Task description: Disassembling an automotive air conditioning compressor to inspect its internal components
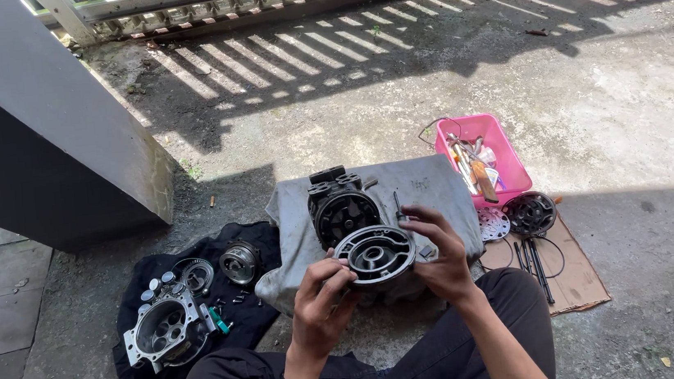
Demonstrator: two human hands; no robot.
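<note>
— So what do the hands have hold of?

— Both are clamped on a round, dark metal end plate (375,252) with a ring of channels and a hub in the middle. The left hand (319,305) pinches its near-left rim, and the right hand (440,254) grips the right rim, fingers curled over the top edge. The plate is held up above the person's lap, tilted toward the camera.

— And what sits behind it?

— Just beyond the plate, a black cylindrical compressor body (342,207) stands on a grey block (428,193) draped in cloth, its open round face turned toward the person.

— Anything to the left?

— A black cloth (239,331) is spread on the concrete floor (609,105). On it lies a silver housing (165,330) with several bores, near the left knee. Farther off on the same cloth lie a flat ring (195,273) and a round pulley-like part (239,261), with small bolts scattered between them.

— And to the right?

— A pink plastic basket (509,166) of tools sits at the far right of the block. Near it, on a sheet of cardboard (580,277), rest a black round part (529,213), a pale perforated disc (493,223) and some long thin rods (538,265).
</note>
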